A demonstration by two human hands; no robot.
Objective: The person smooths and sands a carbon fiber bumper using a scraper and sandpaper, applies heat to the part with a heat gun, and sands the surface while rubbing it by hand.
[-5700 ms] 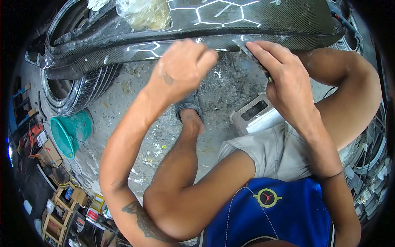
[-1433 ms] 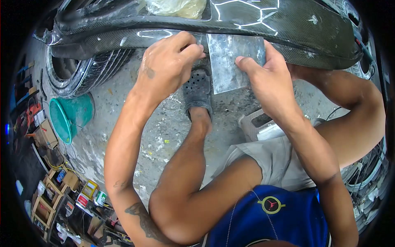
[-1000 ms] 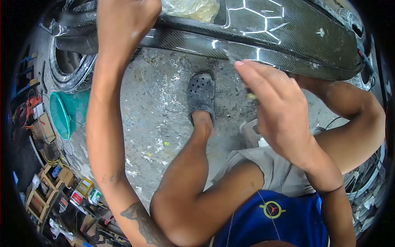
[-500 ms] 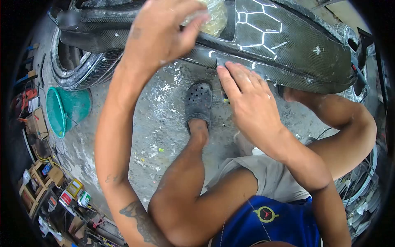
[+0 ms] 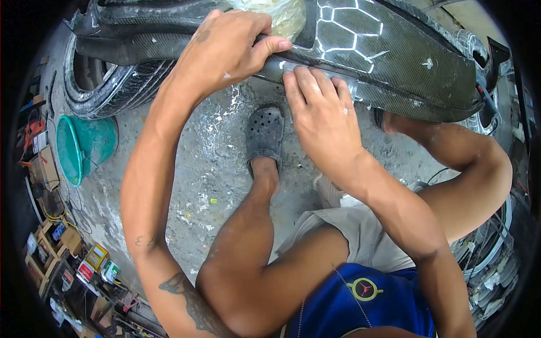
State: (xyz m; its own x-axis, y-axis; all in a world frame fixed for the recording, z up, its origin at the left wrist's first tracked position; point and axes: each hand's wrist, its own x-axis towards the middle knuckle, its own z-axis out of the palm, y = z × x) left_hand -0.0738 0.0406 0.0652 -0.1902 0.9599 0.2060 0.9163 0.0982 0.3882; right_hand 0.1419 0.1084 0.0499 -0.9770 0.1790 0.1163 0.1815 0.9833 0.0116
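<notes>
Right hand [image 5: 324,112] was angled palm-down, fingers close together over a thin sheet [image 5: 353,88] on the dark panel [image 5: 417,73]; left hand [image 5: 234,48] was bent over the panel, both grips unclear.

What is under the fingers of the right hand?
Edges of a thin, pale sheet show beside the right hand, against the dark, woven-patterned panel. The fingers cover the rest; the thumb is out of sight.
</notes>
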